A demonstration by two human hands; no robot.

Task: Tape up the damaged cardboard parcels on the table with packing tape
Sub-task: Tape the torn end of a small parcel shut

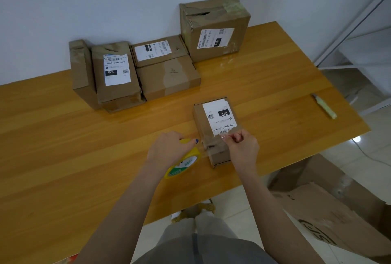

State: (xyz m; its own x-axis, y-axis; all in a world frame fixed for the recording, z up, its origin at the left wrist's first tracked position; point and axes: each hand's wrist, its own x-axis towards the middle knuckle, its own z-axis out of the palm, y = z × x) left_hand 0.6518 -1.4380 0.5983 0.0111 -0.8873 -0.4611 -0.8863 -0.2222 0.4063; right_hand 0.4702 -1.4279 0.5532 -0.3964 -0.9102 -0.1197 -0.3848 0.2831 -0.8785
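Taping a small parcel at the worktop's near edge.
Left hand grips the tape roll beside the parcel; right hand pinches the clear tape end over the parcel's label.

Person seen from above: bare forearms, grey clothing, yellow sandals.

Both bare forearms run uncovered from the lower frame edge to the wrists; left hand and right hand are ungloved. The dark blue painted thumbnail on the left hand looks glossy. The mid-grey fabric garment at bottom centre has a darker vertical seam down its middle. Beyond it are lighter grey loose trouser legs with soft folds. The mustard-yellow strapped sandals are partly hidden by the table edge; the right one has a small buckle.
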